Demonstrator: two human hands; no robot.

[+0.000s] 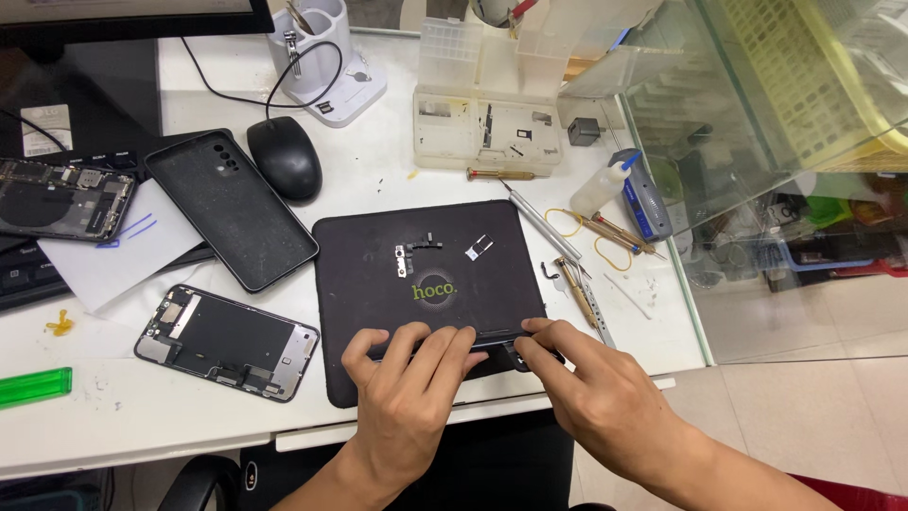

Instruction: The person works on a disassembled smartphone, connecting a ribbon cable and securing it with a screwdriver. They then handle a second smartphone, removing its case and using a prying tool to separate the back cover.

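Left hand: the left hand [409, 393] lies palm down, fingers spread and curled over the near edge of a dark phone [473, 339], pressing it onto the black mat [359, 312].
Right hand: the right hand [591, 388] comes in from the right, thumb and forefinger pinched at the right end of the phone; it may hold a small dark tool there, but the fingers hide it.
Phone: lies flat along the front edge of the mat, mostly covered by both hands.
Doing it well: I judge it best to keep the left hand's pressure flat and even so the phone cannot slide off the edge of the mat, and to work the pinched corner gently, not twisting.
On the mat: small metal brackets [407, 257] and a white card tray [479, 247], well apart from the hands; a careless sweep could scatter them.
Counter: white, crowded. An opened phone body [227, 343] lies left of the mat, a black phone case [232, 210] and a mouse [284, 157] behind it, and a green lighter [34, 386] sits at the far left.
Tools: tweezers [579, 289], a screwdriver [499, 174] and a small glue bottle [605, 185] lie to the right of the mat.
Room: a clear parts organiser [487, 118] stands at the back; a glass display case [757, 123] adjoins the counter on the right, above a pale tiled floor.
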